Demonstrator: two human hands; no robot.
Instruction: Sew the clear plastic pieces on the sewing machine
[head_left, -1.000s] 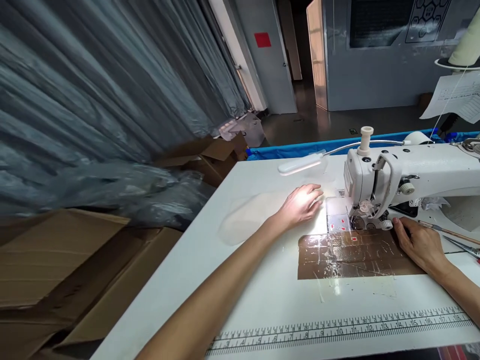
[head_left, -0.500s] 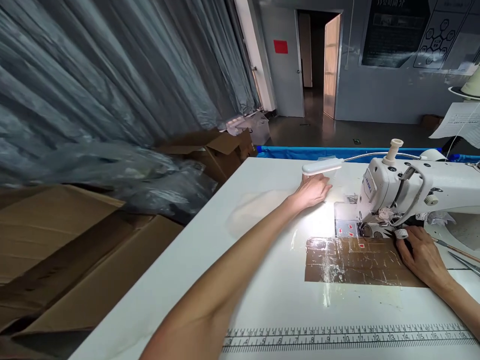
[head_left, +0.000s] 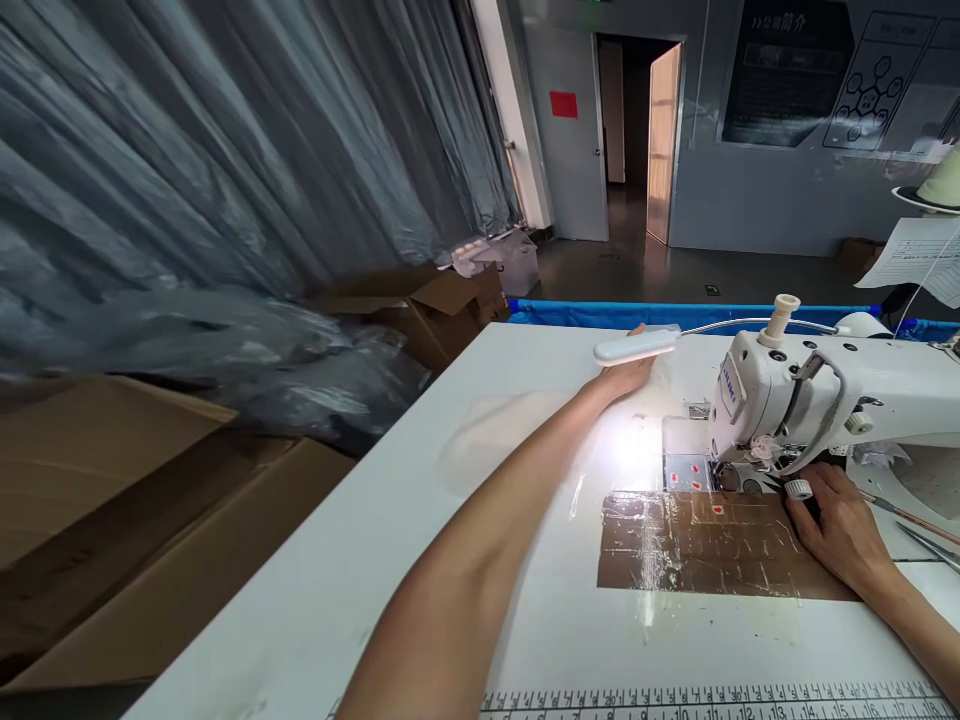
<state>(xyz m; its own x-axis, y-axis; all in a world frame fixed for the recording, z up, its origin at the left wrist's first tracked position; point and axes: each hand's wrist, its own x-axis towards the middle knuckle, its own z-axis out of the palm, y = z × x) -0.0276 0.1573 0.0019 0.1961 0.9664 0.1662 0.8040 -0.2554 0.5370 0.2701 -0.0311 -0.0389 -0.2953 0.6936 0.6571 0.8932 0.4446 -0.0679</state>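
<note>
My left hand (head_left: 628, 377) reaches to the far part of the white table, partly behind a white lamp head (head_left: 636, 347) on a bendable neck; its fingers are mostly hidden. My right hand (head_left: 844, 520) rests beside the needle area of a white sewing machine (head_left: 885, 385), at the right end of a brown taped sheet (head_left: 697, 560). Its fingertips pass under the machine head near a white knob, and dark pointed tips show beside them. What those fingers hold is not clear. Small red marks show on the metal plate (head_left: 686, 472) left of the needle.
A printed ruler (head_left: 720, 698) runs along the near table edge. Tweezers (head_left: 930, 545) and a wooden-handled tool (head_left: 911, 510) lie right of my right hand. Open cardboard boxes (head_left: 172, 580) and clear plastic (head_left: 315, 350) stand left of the table. Blue cloth (head_left: 675, 314) hangs behind.
My left hand has moved farther away, behind the lamp head. The lamp head has shifted slightly and its light spot shows more on the table. My right hand stays by the needle.
</note>
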